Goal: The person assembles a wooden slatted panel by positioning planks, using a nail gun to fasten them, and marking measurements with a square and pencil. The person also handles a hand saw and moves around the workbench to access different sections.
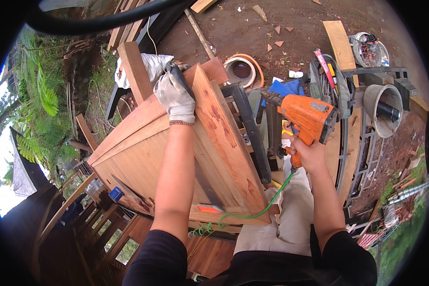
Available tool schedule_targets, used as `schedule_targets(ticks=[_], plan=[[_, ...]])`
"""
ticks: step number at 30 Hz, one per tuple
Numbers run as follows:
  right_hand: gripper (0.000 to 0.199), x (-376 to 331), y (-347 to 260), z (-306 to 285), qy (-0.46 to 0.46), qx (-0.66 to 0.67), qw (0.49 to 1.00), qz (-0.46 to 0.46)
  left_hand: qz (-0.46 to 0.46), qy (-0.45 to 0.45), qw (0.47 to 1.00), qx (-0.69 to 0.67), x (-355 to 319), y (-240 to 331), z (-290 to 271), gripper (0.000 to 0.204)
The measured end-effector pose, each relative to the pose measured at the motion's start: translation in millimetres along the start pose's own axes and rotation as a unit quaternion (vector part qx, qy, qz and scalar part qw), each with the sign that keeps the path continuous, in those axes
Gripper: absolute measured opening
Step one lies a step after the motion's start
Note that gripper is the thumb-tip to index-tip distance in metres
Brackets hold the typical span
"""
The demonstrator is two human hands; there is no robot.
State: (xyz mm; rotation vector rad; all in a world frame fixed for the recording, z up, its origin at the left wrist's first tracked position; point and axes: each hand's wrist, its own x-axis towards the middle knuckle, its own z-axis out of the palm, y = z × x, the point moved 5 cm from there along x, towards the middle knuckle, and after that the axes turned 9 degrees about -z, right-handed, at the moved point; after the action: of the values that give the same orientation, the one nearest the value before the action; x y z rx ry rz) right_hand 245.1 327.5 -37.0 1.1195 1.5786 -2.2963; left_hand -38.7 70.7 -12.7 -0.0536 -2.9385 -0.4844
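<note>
My left hand [175,93], in a pale work glove with a dark patch, grips the far edge of a large wooden panel [148,174]; its fingertips are partly hidden. Narrow boards make up the panel's face, and a thick reddish plank [231,148] runs along its right side. In my bare right hand [307,155] is the handle of an orange nail gun [307,117]. The gun is raised to the right of the panel, its dark nose pointing left, apart from the wood. A green coiled air hose [257,215] runs from its handle across the panel's near end.
An orange-and-white flat tool [209,209] and a blue tape measure [115,193] lie on the panel. Beyond it stand round pots [242,71], a tool bag [321,83] and a bucket [383,109]. Dark metal frames [362,162] and planks are at right; wood scraps litter the dirt.
</note>
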Motion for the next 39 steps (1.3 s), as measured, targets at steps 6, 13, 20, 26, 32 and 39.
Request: schedule_targets(ticks=[6,13,20,26,32,39], plan=[[0.027,-49,16,-25,0.069,0.012,0.997,0.044,-0.038,-0.02,0.996,-0.081,2,-4,3,0.045],[0.027,-132,0,-47,0.152,0.002,0.986,0.063,-0.102,-0.153,0.903,-0.389,15,-10,14,0.035],[0.043,-191,-46,-18,0.067,0.036,0.997,0.002,-0.13,-0.155,0.794,-0.574,-66,-42,-74,0.032],[0.045,-210,23,86,-0.051,0.104,0.991,0.071,-0.378,-0.184,0.754,-0.505,-313,-88,-170,0.034],[0.034,-223,113,206,-0.167,0.143,0.97,0.107,-0.438,-0.099,0.824,-0.345,-463,-115,-230,0.064],[0.027,-233,169,309,-0.233,0.145,0.951,0.144,-0.464,-0.081,0.878,-0.09,-472,-214,-256,0.075]])
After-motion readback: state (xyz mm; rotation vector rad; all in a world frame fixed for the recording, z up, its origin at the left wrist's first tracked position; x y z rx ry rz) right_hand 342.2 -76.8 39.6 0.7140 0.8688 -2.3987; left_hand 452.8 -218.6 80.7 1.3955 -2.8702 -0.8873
